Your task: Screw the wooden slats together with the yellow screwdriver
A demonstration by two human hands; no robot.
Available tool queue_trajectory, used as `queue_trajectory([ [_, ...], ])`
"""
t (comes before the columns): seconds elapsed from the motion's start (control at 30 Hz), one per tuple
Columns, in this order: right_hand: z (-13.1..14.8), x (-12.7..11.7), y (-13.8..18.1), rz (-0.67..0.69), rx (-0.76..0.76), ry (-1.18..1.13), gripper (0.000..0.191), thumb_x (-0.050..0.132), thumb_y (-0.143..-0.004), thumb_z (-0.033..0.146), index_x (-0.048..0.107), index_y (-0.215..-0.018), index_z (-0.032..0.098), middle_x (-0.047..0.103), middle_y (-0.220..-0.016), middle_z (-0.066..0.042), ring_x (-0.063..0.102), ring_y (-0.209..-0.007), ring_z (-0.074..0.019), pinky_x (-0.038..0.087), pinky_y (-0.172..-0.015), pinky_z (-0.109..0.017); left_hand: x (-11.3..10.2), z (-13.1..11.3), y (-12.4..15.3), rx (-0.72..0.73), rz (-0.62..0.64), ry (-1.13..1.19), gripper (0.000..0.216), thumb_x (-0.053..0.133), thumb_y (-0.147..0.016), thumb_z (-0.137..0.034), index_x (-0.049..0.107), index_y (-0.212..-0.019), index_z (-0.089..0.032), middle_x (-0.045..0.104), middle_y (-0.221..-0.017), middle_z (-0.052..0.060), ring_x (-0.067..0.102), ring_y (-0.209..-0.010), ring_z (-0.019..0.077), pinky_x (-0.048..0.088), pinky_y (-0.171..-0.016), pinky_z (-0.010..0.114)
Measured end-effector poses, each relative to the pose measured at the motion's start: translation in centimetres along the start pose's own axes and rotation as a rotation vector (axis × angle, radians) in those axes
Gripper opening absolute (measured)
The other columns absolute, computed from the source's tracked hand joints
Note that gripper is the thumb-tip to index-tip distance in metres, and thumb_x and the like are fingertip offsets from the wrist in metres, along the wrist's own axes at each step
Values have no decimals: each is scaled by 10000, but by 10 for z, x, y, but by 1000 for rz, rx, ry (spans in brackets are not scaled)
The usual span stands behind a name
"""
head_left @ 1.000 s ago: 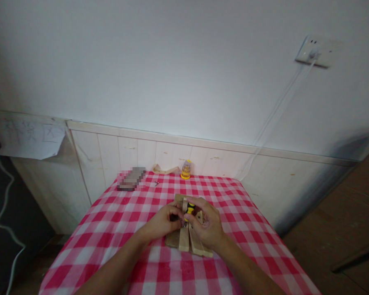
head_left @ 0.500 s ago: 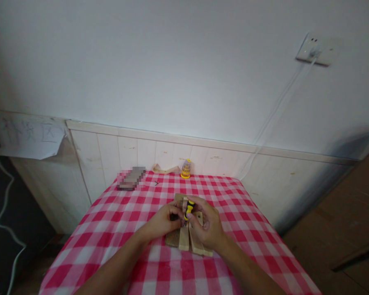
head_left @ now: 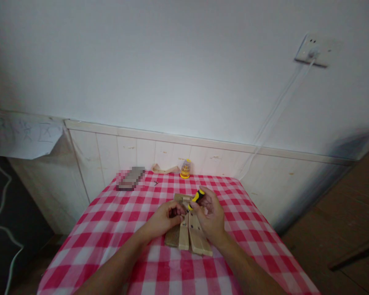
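In my right hand (head_left: 212,213) is a short yellow-and-black screwdriver (head_left: 197,197), tilted with its lower end pointing down and left, over the wooden pieces. My left hand (head_left: 169,217) is closed, fingers curled, at the left edge of a pale wooden strip (head_left: 183,239); what its fingertips hold, if anything, is hidden. A screw head (head_left: 184,224) shows on that strip, close to the left fingertips. Beside it lies a second, angled wooden strip (head_left: 199,241) with dark spots like screws or holes. Both rest on a browner wooden board (head_left: 172,237).
A red-and-white checked cloth (head_left: 135,262) covers the table. Near the wall stand a yellow-based clear container (head_left: 185,169), a pale curved strip (head_left: 166,169), a small metal piece (head_left: 156,183) and a blurred flat object (head_left: 131,179). A cable hangs from a wall socket (head_left: 315,51).
My right hand has lifted the screwdriver up and to the right, tilting it away from the left strip, where a screw head now shows. My left hand has stayed nearly in place.
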State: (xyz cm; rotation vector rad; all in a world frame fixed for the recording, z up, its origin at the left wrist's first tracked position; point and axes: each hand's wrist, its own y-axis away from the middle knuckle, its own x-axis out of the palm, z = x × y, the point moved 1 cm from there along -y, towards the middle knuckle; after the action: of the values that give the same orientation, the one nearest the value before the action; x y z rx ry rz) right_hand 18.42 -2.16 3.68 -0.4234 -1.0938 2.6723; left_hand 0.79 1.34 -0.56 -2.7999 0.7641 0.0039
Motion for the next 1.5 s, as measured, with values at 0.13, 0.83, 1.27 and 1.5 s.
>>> queue_trajectory([
  [0.13,-3,3,-5,-10,38,-15,419,679,-875,239,599,-1286,237,752,-997,-63,748,-869,-203,630,-794,-330,1,-1,-1,50,-37,-41,202,689,-797,-239,670,-988,-176,635,-980,56,586,-913,202,453,-820,315],
  [0.83,-2,5,-5,128,17,-9,438,635,-891,209,593,-1324,259,762,-1048,-60,752,-909,-211,623,-855,-363,0,0,-1,79,-36,-131,172,654,-802,-195,693,-969,-182,644,-1011,67,600,-978,225,461,-885,342],
  [1.27,-4,5,-6,39,12,80,415,726,-830,249,614,-1230,254,745,-987,-42,736,-821,-196,627,-771,-332,0,2,-2,51,-26,-157,182,636,-819,-200,706,-985,-178,639,-986,70,601,-942,223,461,-851,335],
  [1.5,-6,5,-6,73,-64,126,414,699,-866,232,623,-1272,259,747,-1041,-61,736,-860,-199,633,-811,-348,-1,2,-2,53,-40,-166,179,647,-803,-191,708,-970,-173,627,-967,61,587,-918,211,451,-839,323],
])
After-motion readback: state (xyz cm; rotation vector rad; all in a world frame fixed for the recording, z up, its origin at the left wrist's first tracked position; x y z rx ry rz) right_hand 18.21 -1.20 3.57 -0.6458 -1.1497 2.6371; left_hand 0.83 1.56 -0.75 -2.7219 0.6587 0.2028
